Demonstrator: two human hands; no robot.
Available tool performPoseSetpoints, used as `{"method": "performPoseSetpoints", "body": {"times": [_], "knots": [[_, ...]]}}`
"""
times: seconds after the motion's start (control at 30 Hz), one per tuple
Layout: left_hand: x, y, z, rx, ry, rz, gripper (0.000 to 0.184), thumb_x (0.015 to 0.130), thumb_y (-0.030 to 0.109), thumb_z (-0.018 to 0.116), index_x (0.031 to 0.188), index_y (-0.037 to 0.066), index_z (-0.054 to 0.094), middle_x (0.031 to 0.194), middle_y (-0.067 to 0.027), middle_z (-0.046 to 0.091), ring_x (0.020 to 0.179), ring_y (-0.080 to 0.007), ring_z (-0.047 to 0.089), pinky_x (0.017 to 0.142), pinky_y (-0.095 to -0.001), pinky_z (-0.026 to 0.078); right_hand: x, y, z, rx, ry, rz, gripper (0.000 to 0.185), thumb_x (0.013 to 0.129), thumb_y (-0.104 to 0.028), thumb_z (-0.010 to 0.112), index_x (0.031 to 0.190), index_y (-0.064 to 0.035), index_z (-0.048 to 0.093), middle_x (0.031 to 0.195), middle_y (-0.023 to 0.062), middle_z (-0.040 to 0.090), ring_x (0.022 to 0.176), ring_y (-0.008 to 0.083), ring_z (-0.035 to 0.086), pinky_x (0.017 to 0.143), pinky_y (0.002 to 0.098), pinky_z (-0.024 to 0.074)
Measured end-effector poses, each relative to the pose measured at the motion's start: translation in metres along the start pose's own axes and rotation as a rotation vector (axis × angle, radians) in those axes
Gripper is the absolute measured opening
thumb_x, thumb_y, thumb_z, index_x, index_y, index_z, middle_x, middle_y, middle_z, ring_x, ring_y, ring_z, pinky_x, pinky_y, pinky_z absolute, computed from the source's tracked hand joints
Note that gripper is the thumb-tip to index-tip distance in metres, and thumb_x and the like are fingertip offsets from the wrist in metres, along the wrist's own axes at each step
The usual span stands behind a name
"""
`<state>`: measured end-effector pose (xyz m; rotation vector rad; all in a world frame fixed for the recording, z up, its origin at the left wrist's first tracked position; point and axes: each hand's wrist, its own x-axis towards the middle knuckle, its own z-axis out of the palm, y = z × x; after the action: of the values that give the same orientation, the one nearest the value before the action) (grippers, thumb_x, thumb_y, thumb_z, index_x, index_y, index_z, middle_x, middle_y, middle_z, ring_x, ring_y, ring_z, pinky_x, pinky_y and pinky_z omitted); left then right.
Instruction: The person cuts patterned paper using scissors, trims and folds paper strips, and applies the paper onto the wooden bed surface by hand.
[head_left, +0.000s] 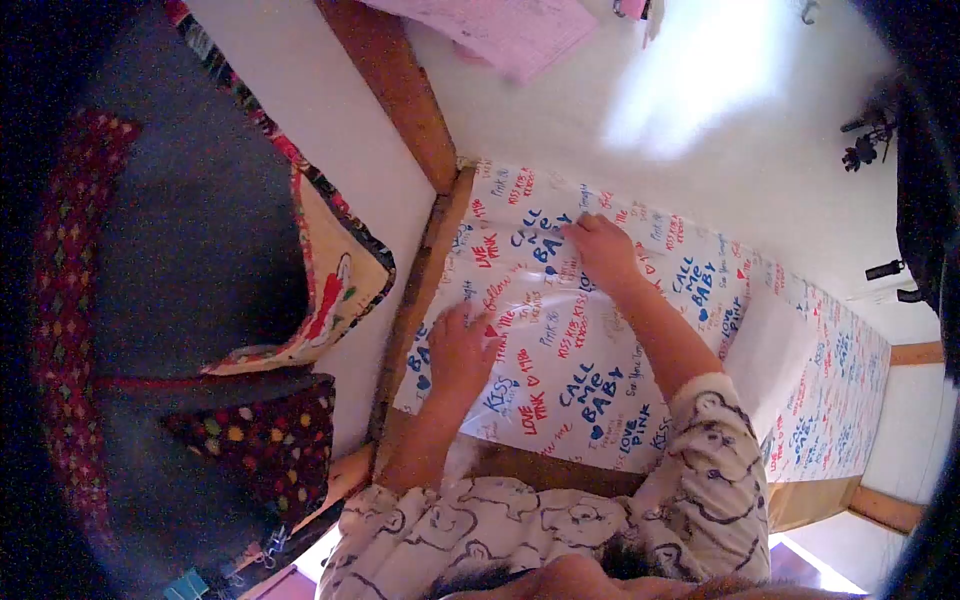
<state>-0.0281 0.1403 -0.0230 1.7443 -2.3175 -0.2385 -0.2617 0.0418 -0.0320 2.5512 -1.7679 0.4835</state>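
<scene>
A white sheet printed with red and blue words covers a long surface in front of me. My left hand rests on the sheet toward its left side, fingers bent and pointing down at it; whether it pinches anything is too blurred to tell. Farther up and to the right, my right hand touches the sheet near the blue lettering, its fingers curled together. Anything between those fingertips is hidden or too small to name. A shiny, clear-looking layer shows between the two hands.
A white roll or folded piece lies right of my right arm. Dark cloth with patterned trim hangs at the left. Pink paper is at the top, beside a wooden post. Black items hang at the right.
</scene>
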Motion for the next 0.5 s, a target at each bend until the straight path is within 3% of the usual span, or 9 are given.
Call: {"method": "performPoseSetpoints", "body": {"times": [0.1, 0.17, 0.2, 0.23, 0.37, 0.43, 0.5], "knots": [[-0.028, 0.002, -0.003, -0.012, -0.096, -0.082, 0.042, 0.071, 0.021, 0.062, 0.111, 0.011, 0.052, 0.12, -0.0122, 0.041, 0.112, -0.0299, 0.036, 0.093, -0.0402, 0.03, 0.042, -0.004, 0.015, -0.06, -0.046, 0.098, 0.02, 0.074, -0.008, 0.048, 0.09, -0.0121, 0.059, 0.094, 0.006, 0.055, 0.089, 0.0234, 0.054, 0.069, 0.0367, 0.0471], [-0.046, -0.004, -0.001, 0.008, -0.109, -0.098, 0.044, 0.072, 0.023, 0.061, 0.113, 0.011, 0.051, 0.122, -0.0126, 0.04, 0.114, -0.0299, 0.035, 0.095, -0.0399, 0.029, 0.065, 0.004, 0.032, -0.275, 0.004, 0.196, 0.021, 0.074, -0.009, 0.047, 0.092, -0.011, 0.057, 0.097, 0.0067, 0.055, 0.091, 0.024, 0.053, 0.069, 0.0369, 0.0473], [-0.055, -0.01, -0.002, 0.006, -0.116, -0.078, 0.046, 0.072, 0.025, 0.061, 0.115, 0.011, 0.049, 0.124, -0.0123, 0.038, 0.115, -0.0298, 0.034, 0.096, -0.04, 0.028, 0.07, 0.02, 0.053, -0.135, 0.191, 0.24, 0.022, 0.074, -0.009, 0.045, 0.093, -0.0098, 0.057, 0.098, 0.0085, 0.055, 0.092, 0.0255, 0.053, 0.07, 0.0363, 0.0474], [-0.062, -0.017, -0.003, 0.006, -0.119, -0.059, 0.049, 0.072, 0.027, 0.061, 0.116, 0.011, 0.048, 0.126, -0.0119, 0.037, 0.116, -0.0297, 0.033, 0.097, -0.0401, 0.027, 0.073, 0.019, 0.051, -0.131, 0.199, 0.237, 0.022, 0.074, -0.009, 0.045, 0.093, -0.0098, 0.057, 0.098, 0.0085, 0.055, 0.092, 0.0255, 0.053, 0.07, 0.0363, 0.0474], [-0.098, -0.023, -0.009, 0.033, -0.097, -0.107, 0.05, 0.072, 0.027, 0.061, 0.116, 0.01, 0.048, 0.128, -0.0118, 0.035, 0.117, -0.03, 0.032, 0.098, -0.0401, 0.026, 0.072, 0.017, 0.036, -0.14, 0.069, 0.24, 0.023, 0.07, -0.007, 0.051, 0.092, -0.0087, 0.057, 0.097, 0.011, 0.054, 0.091, 0.0272, 0.053, 0.071, 0.0363, 0.0471], [-0.106, -0.027, -0.026, -0.031, -0.248, -0.091, 0.048, 0.072, 0.027, 0.061, 0.115, 0.011, 0.049, 0.127, -0.0125, 0.036, 0.118, -0.0308, 0.032, 0.098, -0.0404, 0.026, 0.064, 0.014, 0.019, -0.112, 0.016, 0.216, 0.024, 0.068, -0.007, 0.053, 0.092, -0.0081, 0.057, 0.096, 0.0116, 0.054, 0.091, 0.0275, 0.053, 0.071, 0.0364, 0.047], [-0.113, -0.034, -0.041, -0.043, -0.269, -0.02, 0.048, 0.069, 0.025, 0.063, 0.112, 0.01, 0.051, 0.125, -0.0139, 0.038, 0.117, -0.031, 0.034, 0.096, -0.042, 0.029, 0.045, 0.001, 0.006, -0.18, -0.08, 0.08, 0.027, 0.066, -0.005, 0.056, 0.093, -0.0081, 0.057, 0.094, 0.0109, 0.054, 0.089, 0.0259, 0.054, 0.071, 0.0364, 0.047]]}}
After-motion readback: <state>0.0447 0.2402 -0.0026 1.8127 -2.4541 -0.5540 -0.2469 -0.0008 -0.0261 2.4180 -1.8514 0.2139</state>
